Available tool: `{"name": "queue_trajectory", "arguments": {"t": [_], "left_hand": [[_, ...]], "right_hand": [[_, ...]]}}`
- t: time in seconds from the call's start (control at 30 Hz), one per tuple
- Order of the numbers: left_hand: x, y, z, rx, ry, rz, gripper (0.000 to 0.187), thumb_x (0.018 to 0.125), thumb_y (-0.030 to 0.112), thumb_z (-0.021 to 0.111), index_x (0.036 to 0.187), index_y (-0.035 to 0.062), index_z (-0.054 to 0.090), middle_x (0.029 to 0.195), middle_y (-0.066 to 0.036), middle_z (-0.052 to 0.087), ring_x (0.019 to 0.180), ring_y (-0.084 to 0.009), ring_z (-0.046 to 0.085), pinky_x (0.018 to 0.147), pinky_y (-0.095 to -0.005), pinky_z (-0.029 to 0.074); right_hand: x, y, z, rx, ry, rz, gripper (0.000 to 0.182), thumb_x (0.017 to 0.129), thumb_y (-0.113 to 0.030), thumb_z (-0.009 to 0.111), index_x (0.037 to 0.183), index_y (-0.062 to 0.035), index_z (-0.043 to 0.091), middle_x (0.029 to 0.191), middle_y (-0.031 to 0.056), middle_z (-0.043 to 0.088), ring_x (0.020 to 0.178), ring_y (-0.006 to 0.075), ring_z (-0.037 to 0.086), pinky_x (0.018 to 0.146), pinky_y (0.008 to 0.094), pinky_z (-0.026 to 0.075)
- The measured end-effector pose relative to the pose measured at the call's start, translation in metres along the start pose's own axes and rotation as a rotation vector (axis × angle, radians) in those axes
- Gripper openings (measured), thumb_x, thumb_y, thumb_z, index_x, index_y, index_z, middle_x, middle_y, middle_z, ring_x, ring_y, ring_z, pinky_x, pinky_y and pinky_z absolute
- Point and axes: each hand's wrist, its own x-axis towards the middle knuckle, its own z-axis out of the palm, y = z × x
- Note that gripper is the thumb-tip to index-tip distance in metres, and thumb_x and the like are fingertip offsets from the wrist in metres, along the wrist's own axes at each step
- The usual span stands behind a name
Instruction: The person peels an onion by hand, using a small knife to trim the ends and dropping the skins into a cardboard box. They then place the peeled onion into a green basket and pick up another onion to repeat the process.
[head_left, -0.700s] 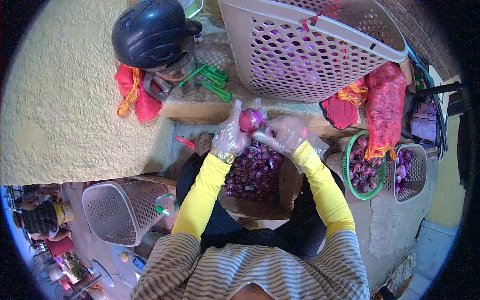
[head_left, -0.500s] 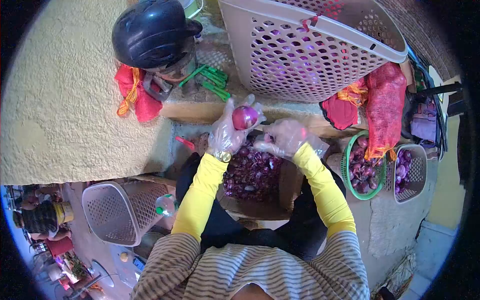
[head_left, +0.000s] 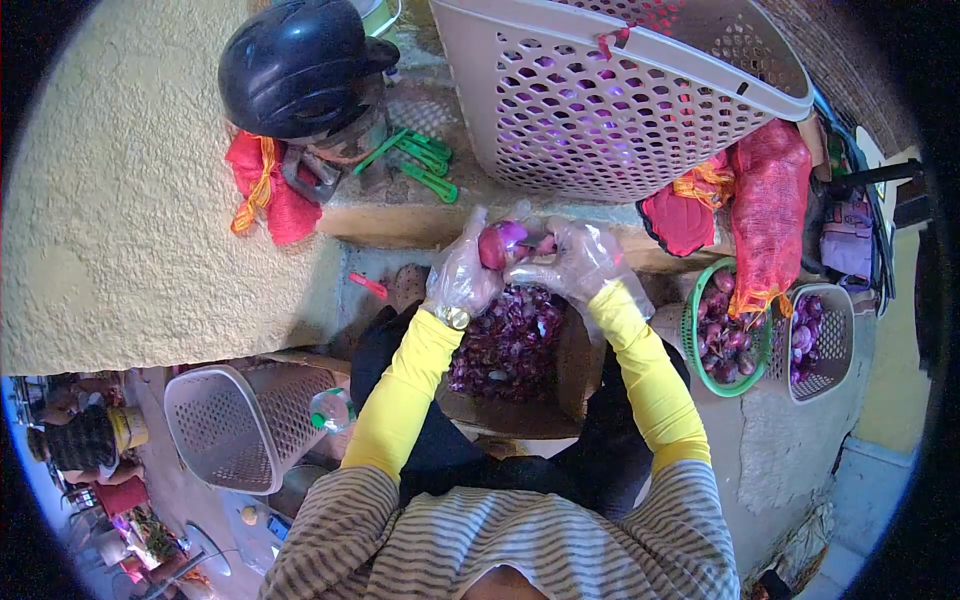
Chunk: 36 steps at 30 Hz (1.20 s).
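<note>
My left hand (head_left: pixel 466 268), in a clear plastic glove, is closed round a red onion (head_left: pixel 496 246). A paler, shiny purple patch shows on the onion's upper right side. Also gloved, my right hand (head_left: pixel 583 258) is close against the onion's right side, its fingers curled together. A small reddish thing (head_left: pixel 545 244) shows at those fingertips, too small to name. Below both hands, between my knees, a box (head_left: pixel 575 365) holds a heap of purple onion skins (head_left: pixel 505 350).
A large perforated basket (head_left: pixel 580 120) and green-handled tools (head_left: pixel 425 160) stand on the ledge. To the right are a green basket (head_left: pixel 690 350) of onions, a grey basket (head_left: pixel 835 375) and a red mesh sack (head_left: pixel 770 210). Another basket (head_left: pixel 215 430) and a bottle (head_left: pixel 332 410) are left.
My right hand has moved up and left against the onion. The onion has turned in my left hand, and a paler patch now shows on it.
</note>
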Motion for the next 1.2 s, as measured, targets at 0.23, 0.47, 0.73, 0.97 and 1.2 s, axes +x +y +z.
{"name": "queue_trajectory", "arguments": {"t": [0.23, 0.47, 0.73, 0.97, 1.2], "left_hand": [[0.001, -0.003, -0.004, -0.088, 0.028, -0.022, 0.058, 0.107, 0.044, 0.046, 0.140, -0.0046, 0.049, 0.137, -0.020, 0.057, 0.121, -0.0334, 0.059, 0.104, -0.0441, 0.050], [-0.004, -0.003, 0.011, -0.155, 0.168, -0.033, 0.054, 0.108, 0.042, 0.042, 0.134, -0.0043, 0.052, 0.126, -0.024, 0.064, 0.095, -0.0297, 0.066, 0.091, -0.0412, 0.056], [-0.001, -0.004, -0.003, -0.127, 0.059, -0.011, 0.054, 0.109, 0.042, 0.039, 0.139, -0.0025, 0.050, 0.132, -0.023, 0.060, 0.117, -0.0358, 0.061, 0.105, -0.0475, 0.049], [0.005, -0.004, -0.021, -0.305, 0.076, -0.054, 0.056, 0.109, 0.044, 0.038, 0.141, -0.0009, 0.049, 0.137, -0.024, 0.055, 0.124, -0.0400, 0.055, 0.110, -0.0516, 0.045], [0.000, -0.004, -0.011, -0.247, 0.087, -0.043, 0.056, 0.109, 0.044, 0.039, 0.142, -0.0007, 0.046, 0.138, -0.024, 0.054, 0.126, -0.0399, 0.053, 0.112, -0.0535, 0.043]], "right_hand": [[0.002, 0.000, -0.002, -0.106, -0.063, 0.062, 0.066, 0.061, -0.063, 0.088, 0.091, -0.0071, 0.072, 0.078, 0.0094, 0.071, 0.071, 0.0277, 0.070, 0.067, 0.0398, 0.055], [0.004, 0.011, 0.010, -0.160, -0.023, -0.036, 0.065, 0.064, -0.066, 0.083, 0.088, -0.0070, 0.072, 0.074, 0.0106, 0.070, 0.067, 0.0312, 0.069, 0.067, 0.0421, 0.055], [0.004, 0.010, 0.009, -0.149, -0.051, -0.064, 0.062, 0.075, -0.073, 0.070, 0.083, -0.0120, 0.073, 0.074, 0.0117, 0.070, 0.070, 0.0346, 0.068, 0.067, 0.0459, 0.053], [0.005, 0.008, 0.008, -0.136, -0.132, -0.049, 0.059, 0.081, -0.069, 0.067, 0.077, -0.0108, 0.073, 0.072, 0.0140, 0.069, 0.070, 0.0359, 0.068, 0.068, 0.0468, 0.053], [0.006, 0.005, 0.005, -0.216, -0.196, -0.093, 0.062, 0.083, -0.073, 0.062, 0.076, -0.0117, 0.072, 0.075, 0.0147, 0.070, 0.073, 0.0353, 0.068, 0.071, 0.0473, 0.053]]}}
